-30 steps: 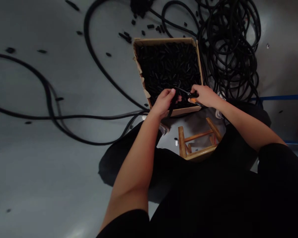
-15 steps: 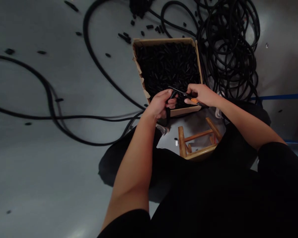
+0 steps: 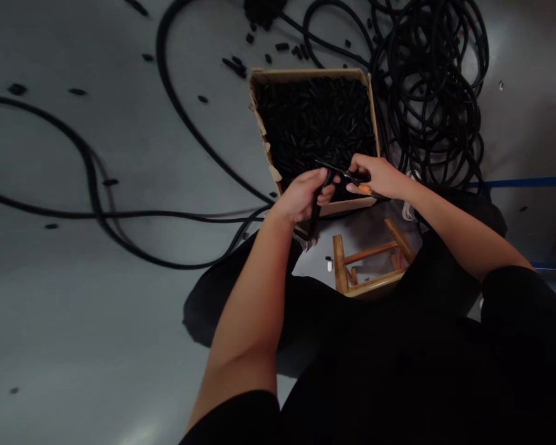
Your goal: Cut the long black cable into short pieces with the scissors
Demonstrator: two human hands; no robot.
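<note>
My left hand (image 3: 303, 193) is closed around a black rubber hose (image 3: 315, 215), whose end pokes up past the fingers and whose length hangs below the palm. Scissors (image 3: 364, 188) with an orange and black handle are gripped in my right hand (image 3: 380, 177). Their dark blades point left and meet the hose just above my left fingers; whether they are parted is too dark to tell. Both hands are over the near edge of a cardboard box (image 3: 310, 76), which is filled with short cut black hose pieces (image 3: 317, 120).
Coiled black hose (image 3: 433, 93) lies in a heap right of the box. More hose (image 3: 176, 267) loops over the grey floor to the left, among scattered cut pieces. A wooden stool (image 3: 339, 262) stands between my legs. Blue tape (image 3: 528, 182) marks the floor at right.
More of the hose end now shows above my left fingers, against the scissor blades. The hose below my left hand hangs more in view. Both hands have stayed over the box's near edge.
</note>
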